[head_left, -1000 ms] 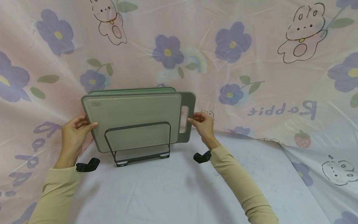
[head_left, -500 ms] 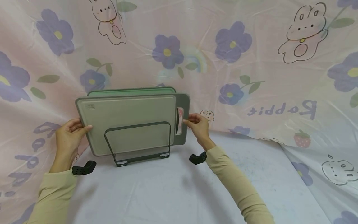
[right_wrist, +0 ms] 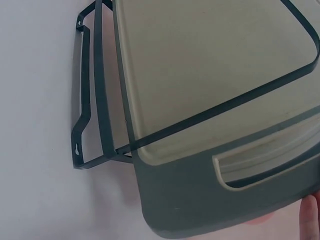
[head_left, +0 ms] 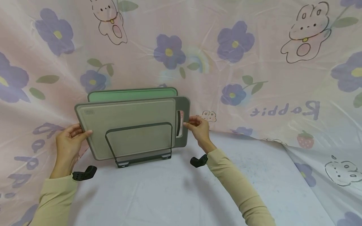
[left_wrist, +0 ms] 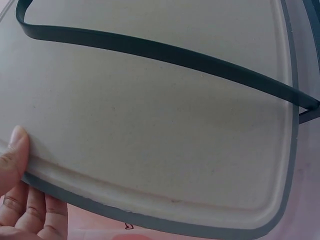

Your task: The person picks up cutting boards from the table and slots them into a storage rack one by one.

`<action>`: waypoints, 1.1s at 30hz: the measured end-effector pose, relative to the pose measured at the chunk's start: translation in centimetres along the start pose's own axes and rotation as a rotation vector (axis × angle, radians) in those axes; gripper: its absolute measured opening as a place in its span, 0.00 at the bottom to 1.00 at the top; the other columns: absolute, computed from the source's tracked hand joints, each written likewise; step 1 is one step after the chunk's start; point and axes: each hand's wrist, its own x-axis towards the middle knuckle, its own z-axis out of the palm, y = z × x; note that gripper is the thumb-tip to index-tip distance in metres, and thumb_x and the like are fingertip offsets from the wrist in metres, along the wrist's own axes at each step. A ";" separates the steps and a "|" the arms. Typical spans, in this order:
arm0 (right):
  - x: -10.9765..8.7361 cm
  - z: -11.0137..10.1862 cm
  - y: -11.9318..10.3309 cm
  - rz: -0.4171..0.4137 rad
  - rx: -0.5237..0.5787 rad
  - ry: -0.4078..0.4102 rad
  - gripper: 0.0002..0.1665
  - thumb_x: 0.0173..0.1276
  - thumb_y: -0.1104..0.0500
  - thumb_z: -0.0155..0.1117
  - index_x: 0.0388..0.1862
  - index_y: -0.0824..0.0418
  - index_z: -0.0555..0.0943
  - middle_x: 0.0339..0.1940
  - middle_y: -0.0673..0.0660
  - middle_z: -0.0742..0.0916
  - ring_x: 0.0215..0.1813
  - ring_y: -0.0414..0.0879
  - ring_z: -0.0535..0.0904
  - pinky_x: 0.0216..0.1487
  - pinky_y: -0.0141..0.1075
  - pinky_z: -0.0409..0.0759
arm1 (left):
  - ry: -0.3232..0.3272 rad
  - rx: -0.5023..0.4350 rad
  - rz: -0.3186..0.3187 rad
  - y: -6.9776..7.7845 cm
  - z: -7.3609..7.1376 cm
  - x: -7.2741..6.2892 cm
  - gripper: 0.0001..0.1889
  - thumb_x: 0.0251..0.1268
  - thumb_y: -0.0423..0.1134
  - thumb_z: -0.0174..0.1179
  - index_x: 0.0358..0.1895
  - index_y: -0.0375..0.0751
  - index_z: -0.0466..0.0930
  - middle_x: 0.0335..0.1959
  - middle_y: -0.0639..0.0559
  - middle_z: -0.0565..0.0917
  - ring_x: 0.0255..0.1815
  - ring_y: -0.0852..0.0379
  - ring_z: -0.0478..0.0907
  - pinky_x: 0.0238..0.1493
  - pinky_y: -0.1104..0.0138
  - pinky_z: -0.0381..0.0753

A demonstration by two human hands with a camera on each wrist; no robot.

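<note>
A beige cutting board (head_left: 96, 117) with a grey-green rim stands upright behind the front loop of a dark metal rack (head_left: 138, 126). My left hand (head_left: 68, 142) pinches its left edge; in the left wrist view the thumb (left_wrist: 17, 145) lies on the face and the other fingers behind the rim. At the opposite end my right hand (head_left: 200, 129) pinches the grey handle (head_left: 185, 138) beside its slot. Only the end of a right finger (right_wrist: 309, 212) shows in the right wrist view. A green cutting board (head_left: 133, 94) stands behind, mostly hidden by the beige one.
The rack's feet (head_left: 123, 164) rest on a white table surface (head_left: 158, 194). A pink cloth (head_left: 198, 18) printed with flowers and rabbits hangs behind and at both sides. Black wrist mounts (head_left: 85, 173) jut from both sleeves.
The beige board has moved left and lower within the rack, with both hands moving along on it. More of the green board shows above its top edge.
</note>
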 end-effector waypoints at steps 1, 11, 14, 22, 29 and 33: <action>0.0 0.0 0.0 0.001 0.002 0.000 0.14 0.56 0.69 0.75 0.40 0.68 0.82 0.33 0.58 0.84 0.35 0.45 0.79 0.37 0.32 0.82 | 0.001 -0.006 0.000 -0.1 0.0 0.0 0.17 0.50 0.17 0.68 0.35 0.46 0.85 0.28 0.57 0.84 0.31 0.66 0.80 0.33 0.79 0.79; -0.1 -0.1 0.1 0.015 0.011 0.005 0.14 0.56 0.69 0.75 0.40 0.68 0.82 0.33 0.58 0.84 0.36 0.45 0.79 0.38 0.32 0.82 | 0.021 -0.025 0.001 -0.4 0.3 0.2 0.18 0.49 0.16 0.68 0.35 0.45 0.85 0.27 0.55 0.84 0.31 0.65 0.80 0.33 0.79 0.79; 0.0 -0.1 0.1 0.014 0.009 0.003 0.14 0.56 0.69 0.74 0.41 0.67 0.82 0.34 0.58 0.84 0.36 0.45 0.79 0.39 0.32 0.82 | 0.027 -0.023 -0.004 -0.4 0.3 0.2 0.18 0.48 0.16 0.68 0.34 0.45 0.85 0.27 0.56 0.84 0.31 0.66 0.80 0.32 0.79 0.79; -0.1 -0.1 0.3 0.026 -0.001 -0.006 0.16 0.57 0.65 0.75 0.43 0.68 0.82 0.36 0.59 0.84 0.39 0.46 0.79 0.39 0.30 0.79 | 0.030 -0.012 0.001 -0.6 0.2 0.2 0.18 0.49 0.16 0.68 0.34 0.45 0.85 0.26 0.56 0.84 0.31 0.66 0.79 0.32 0.79 0.79; -1.4 -0.3 -2.0 0.042 -0.003 -0.036 0.16 0.59 0.69 0.72 0.45 0.73 0.80 0.40 0.66 0.84 0.41 0.49 0.78 0.40 0.29 0.78 | -0.013 0.008 0.014 -0.5 -0.1 0.1 0.17 0.49 0.17 0.69 0.35 0.44 0.85 0.27 0.57 0.84 0.31 0.66 0.79 0.32 0.79 0.79; -1.9 -0.3 -2.7 0.050 0.020 -0.057 0.15 0.60 0.70 0.70 0.45 0.74 0.80 0.40 0.66 0.83 0.41 0.49 0.78 0.41 0.29 0.79 | -0.010 0.024 -0.003 -0.4 -0.6 -0.2 0.17 0.48 0.19 0.71 0.36 0.45 0.84 0.28 0.56 0.83 0.32 0.65 0.79 0.33 0.78 0.79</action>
